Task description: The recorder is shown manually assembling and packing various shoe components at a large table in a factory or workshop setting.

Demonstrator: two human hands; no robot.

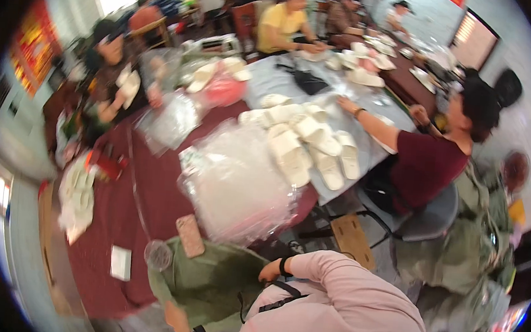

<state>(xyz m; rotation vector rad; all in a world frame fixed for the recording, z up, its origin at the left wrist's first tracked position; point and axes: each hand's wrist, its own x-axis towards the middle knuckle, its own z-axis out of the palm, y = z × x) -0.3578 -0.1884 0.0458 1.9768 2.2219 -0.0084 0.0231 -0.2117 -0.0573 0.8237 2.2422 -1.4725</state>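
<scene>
Green cloth (206, 280) lies lengthwise toward table (118, 217); left hand (174, 317), right hand (269, 271) touch it, grip unclear.

head view, tilted, overlooking long table (150, 207)

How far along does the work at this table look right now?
Done: little that I can confirm; pale bundles at the left edge of the dark red table may be packed pairs. In hand: the right hand grips an olive-green fabric piece, not a slipper. Left: many loose cream foam slippers lie unbagged beside a thick stack of clear plastic bags.
</scene>
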